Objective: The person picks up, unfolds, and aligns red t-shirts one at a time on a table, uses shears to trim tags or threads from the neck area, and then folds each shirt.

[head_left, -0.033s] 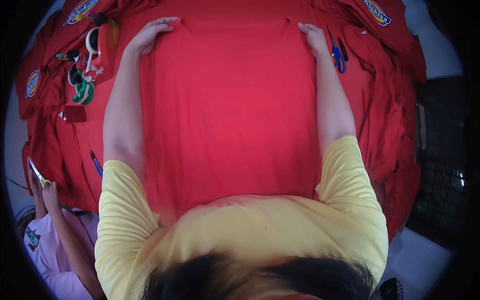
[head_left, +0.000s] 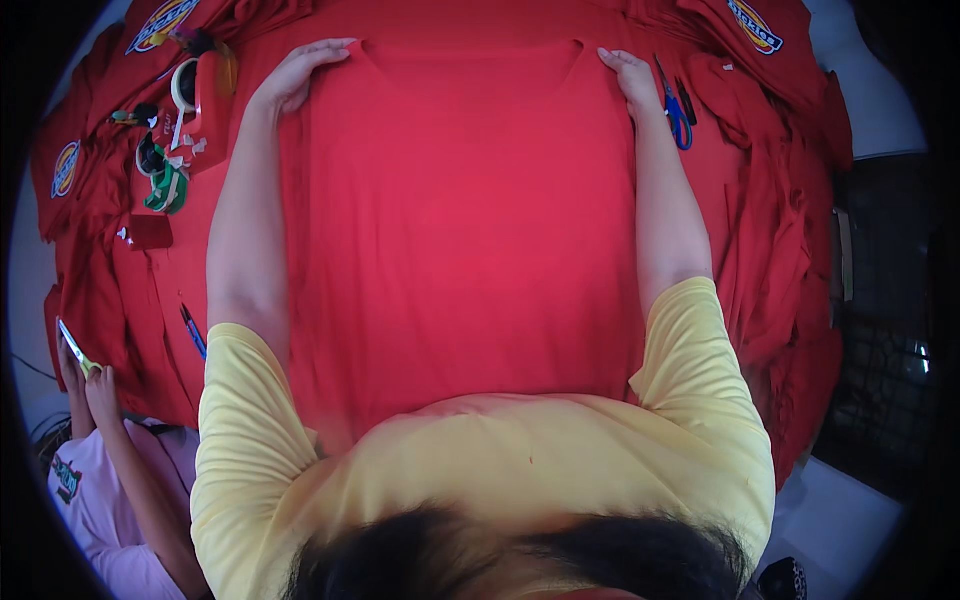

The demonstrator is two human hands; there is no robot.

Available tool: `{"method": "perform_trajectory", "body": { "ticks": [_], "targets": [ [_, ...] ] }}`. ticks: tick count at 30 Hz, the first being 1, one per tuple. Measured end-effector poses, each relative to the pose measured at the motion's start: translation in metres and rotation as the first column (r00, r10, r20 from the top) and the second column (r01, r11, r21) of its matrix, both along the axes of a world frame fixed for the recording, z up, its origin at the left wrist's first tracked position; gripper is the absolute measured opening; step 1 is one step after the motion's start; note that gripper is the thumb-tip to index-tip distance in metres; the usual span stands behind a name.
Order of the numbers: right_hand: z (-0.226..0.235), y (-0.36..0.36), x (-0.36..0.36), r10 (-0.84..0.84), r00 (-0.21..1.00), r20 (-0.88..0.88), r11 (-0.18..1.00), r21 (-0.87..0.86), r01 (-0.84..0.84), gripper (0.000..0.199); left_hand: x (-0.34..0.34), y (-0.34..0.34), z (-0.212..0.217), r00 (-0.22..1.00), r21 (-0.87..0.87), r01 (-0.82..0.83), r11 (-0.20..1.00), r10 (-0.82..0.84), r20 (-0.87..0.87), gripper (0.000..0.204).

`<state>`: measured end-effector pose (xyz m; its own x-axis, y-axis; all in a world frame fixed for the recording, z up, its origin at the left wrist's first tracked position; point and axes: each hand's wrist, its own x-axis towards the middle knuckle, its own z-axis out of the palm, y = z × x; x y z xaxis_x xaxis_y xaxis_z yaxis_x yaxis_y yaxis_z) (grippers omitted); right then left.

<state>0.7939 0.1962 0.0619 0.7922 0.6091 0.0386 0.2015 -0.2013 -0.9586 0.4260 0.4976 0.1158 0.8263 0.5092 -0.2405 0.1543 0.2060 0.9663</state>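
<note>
A red knit garment (head_left: 470,220) with a wide scooped neckline lies spread flat in front of me, reaching toward my body. My left hand (head_left: 300,74) pinches its far left shoulder corner beside the neckline, fingers closed together over the cloth. At the far right shoulder corner, my right hand (head_left: 630,80) grips the cloth between thumb and fingers. Both arms stretch forward along the garment's sides. Blue-handled scissors (head_left: 680,118) lie just right of my right hand, with a slim black tool (head_left: 687,97) alongside.
Left of my arm stand a red tape dispenser (head_left: 207,110), a green tape dispenser (head_left: 167,188) and a small red box (head_left: 150,232). Blue pens (head_left: 193,330) lie nearer. Red garments (head_left: 775,200) are heaped along both sides. At lower left, another person's hand (head_left: 101,390) holds yellow-handled scissors (head_left: 78,345).
</note>
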Motion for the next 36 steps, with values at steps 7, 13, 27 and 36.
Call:
{"method": "perform_trajectory", "body": {
  "ticks": [7, 13, 27, 36],
  "targets": [
    [0.053, -0.014, -0.003, 0.09, 0.977, -0.196, 0.966, 0.257, -0.037, 0.015, -0.005, 0.003, 0.022, 0.996, 0.168, -0.054, 0.984, 0.043, 0.072, 0.021],
    [0.094, -0.085, -0.066, 0.155, 0.986, 0.053, 0.957, 0.24, -0.164, 0.01, -0.07, -0.067, 0.056, 0.985, 0.541, -0.162, 0.825, 0.103, 0.138, 0.016],
    [0.013, -0.17, -0.167, 0.212, 0.682, 0.7, 0.967, -0.252, -0.043, 0.022, -0.142, -0.18, -0.043, 0.942, 0.871, -0.188, 0.454, 0.335, 0.028, 0.015],
    [0.125, -0.047, -0.108, -0.14, 0.864, 0.484, 0.989, 0.103, 0.103, 0.024, -0.095, -0.111, 0.057, 0.735, 0.278, -0.651, 0.706, 0.496, 0.462, 0.043]
  ]
}}
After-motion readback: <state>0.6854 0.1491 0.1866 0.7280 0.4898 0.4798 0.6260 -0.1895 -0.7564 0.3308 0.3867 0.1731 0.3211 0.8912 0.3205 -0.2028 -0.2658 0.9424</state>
